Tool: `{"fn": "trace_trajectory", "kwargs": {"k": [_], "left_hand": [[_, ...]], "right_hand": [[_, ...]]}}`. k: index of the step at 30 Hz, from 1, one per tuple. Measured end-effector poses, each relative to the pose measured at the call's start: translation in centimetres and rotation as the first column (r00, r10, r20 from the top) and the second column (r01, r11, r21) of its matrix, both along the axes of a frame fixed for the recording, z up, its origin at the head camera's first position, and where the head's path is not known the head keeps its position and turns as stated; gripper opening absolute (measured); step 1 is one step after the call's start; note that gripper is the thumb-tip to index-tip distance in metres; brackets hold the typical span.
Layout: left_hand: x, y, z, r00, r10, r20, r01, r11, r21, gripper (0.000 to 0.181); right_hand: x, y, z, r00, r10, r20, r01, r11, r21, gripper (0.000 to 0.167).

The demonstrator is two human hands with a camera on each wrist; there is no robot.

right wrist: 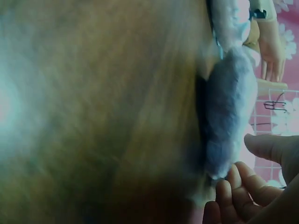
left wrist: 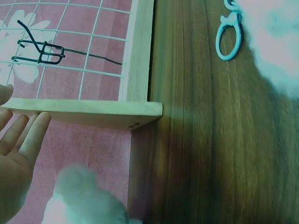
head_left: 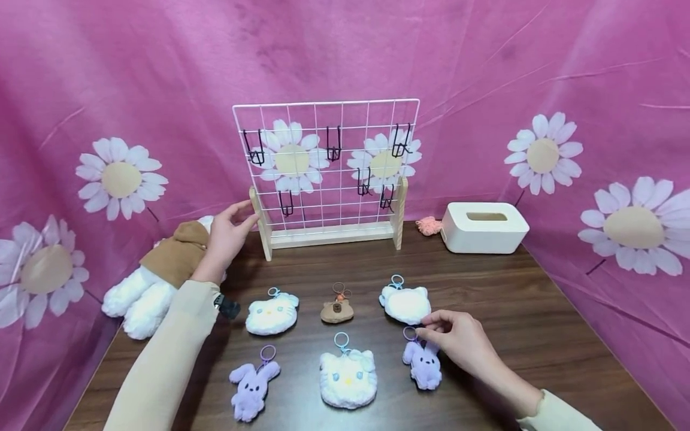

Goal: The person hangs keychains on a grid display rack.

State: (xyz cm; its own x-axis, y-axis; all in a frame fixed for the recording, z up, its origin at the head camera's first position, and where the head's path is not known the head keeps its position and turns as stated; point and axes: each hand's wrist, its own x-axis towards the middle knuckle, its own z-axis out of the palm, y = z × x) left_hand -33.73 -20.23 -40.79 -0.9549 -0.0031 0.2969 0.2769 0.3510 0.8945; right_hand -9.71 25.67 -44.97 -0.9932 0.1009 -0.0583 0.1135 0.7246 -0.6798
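A white wire grid rack [head_left: 326, 105] with black hooks stands at the back on wooden legs. My left hand [head_left: 229, 233] holds its left wooden post [left wrist: 84, 107], thumb on one side and fingers [left wrist: 37, 133] on the other. Toward the right of the table, my right hand [head_left: 466, 341] hovers at the purple bunny keychain [head_left: 424, 366] and its ring, fingertips close to the lower edge of a face-down white plush keychain [head_left: 406, 305]. In the right wrist view the thumb and fingers [right wrist: 250, 184] are apart beside a plush end; contact is unclear.
Two white cat keychains [head_left: 272, 315] [head_left: 348, 380], a brown one [head_left: 336, 310] and another purple bunny [head_left: 250, 390] lie on the table. A plush toy in brown [head_left: 175, 254] sits left; a white tissue box [head_left: 485, 233] and pink item [head_left: 429, 225] are back right.
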Motion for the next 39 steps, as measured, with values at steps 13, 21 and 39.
{"fn": "trace_trajectory", "kwargs": {"k": [13, 21, 39], "left_hand": [[-1.3, 0.8, -1.2, 0.999, 0.047, 0.005, -0.046, 0.967, 0.25, 0.038], [-1.2, 0.4, -1.4, 0.997, 0.083, 0.008, -0.081, 0.94, 0.332, 0.038], [-1.4, 1.1, -2.2, 0.993, 0.099, 0.07, -0.116, 0.948, 0.295, 0.037]], "right_hand": [[-0.2, -1.0, -1.1, 0.999, -0.039, 0.027, 0.037, 0.998, 0.045, 0.027], [-0.5, -1.7, -1.6, 0.999, -0.034, 0.0, 0.034, 0.996, 0.085, 0.024], [0.0, -2.0, -1.9, 0.999, -0.048, 0.014, 0.047, 0.995, 0.094, 0.027]]}}
